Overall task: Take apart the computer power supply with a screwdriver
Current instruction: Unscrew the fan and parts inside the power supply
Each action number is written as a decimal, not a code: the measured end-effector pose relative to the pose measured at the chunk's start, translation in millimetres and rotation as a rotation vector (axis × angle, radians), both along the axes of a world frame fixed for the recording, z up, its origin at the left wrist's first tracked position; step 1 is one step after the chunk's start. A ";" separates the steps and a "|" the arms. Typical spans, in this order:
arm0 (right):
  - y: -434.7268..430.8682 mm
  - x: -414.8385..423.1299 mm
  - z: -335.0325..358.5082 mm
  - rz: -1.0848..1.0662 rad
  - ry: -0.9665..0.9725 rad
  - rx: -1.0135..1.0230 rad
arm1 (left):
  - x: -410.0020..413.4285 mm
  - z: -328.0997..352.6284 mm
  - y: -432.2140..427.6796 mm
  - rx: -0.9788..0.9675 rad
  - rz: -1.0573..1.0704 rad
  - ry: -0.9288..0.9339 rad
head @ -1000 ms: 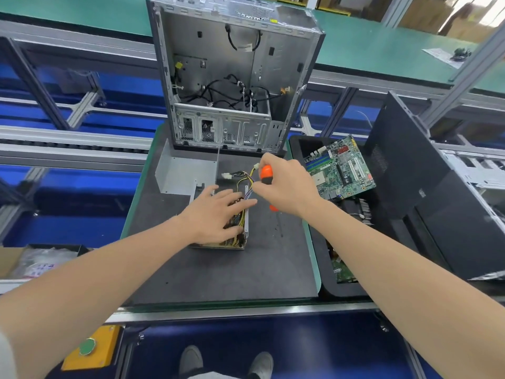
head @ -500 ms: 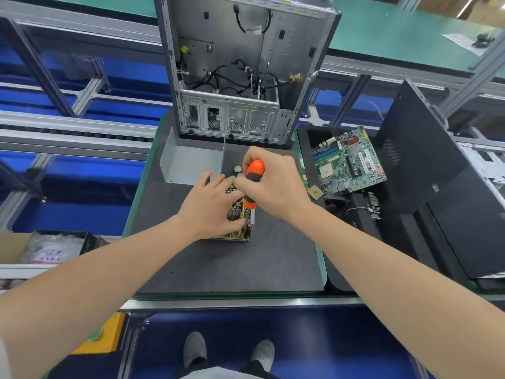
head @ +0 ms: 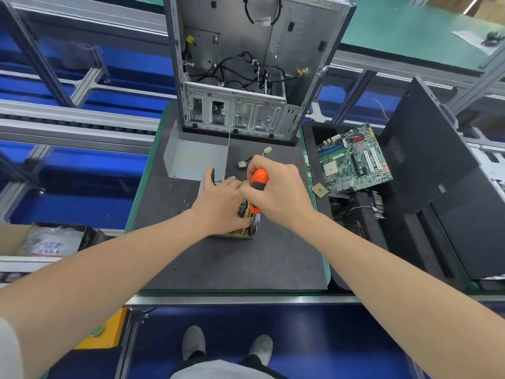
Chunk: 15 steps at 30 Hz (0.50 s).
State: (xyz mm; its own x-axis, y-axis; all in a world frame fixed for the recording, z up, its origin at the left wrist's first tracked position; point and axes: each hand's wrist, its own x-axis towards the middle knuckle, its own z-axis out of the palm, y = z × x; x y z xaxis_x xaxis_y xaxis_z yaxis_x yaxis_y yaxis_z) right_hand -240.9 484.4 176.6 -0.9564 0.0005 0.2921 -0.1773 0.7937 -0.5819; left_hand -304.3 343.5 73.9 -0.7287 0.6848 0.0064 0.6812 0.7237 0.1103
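Gripping screwdriver (head: 259,179) over power supply (head: 247,231)

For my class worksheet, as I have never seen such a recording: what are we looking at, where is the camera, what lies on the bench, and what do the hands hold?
No machine here: a person works bare-handed, and the one camera sits on their head, looking down. The left hand rests on the open metal power supply box with yellow wires, on the dark grey work mat. The right hand grips the orange-and-black screwdriver, pointed down into that box. Behind stands an empty silver computer case; right of the mat lies a green circuit board.
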 end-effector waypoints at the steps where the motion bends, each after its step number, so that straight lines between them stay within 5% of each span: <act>1: 0.6 1.0 -2.5 0.000 -0.002 0.006 | 0.3 0.8 -0.8 0.017 -0.005 -0.006; 15: 5.1 8.6 -16.7 -0.015 0.003 -0.010 | -3.1 -1.7 -4.3 0.052 -0.047 -0.020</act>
State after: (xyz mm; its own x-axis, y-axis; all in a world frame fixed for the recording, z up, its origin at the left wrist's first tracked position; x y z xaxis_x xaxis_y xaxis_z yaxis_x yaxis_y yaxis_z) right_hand -232.3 489.5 159.9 -0.9555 0.0175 0.2946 -0.1674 0.7900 -0.5898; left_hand -307.4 339.2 72.2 -0.6964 0.7171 0.0290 0.7113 0.6842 0.1612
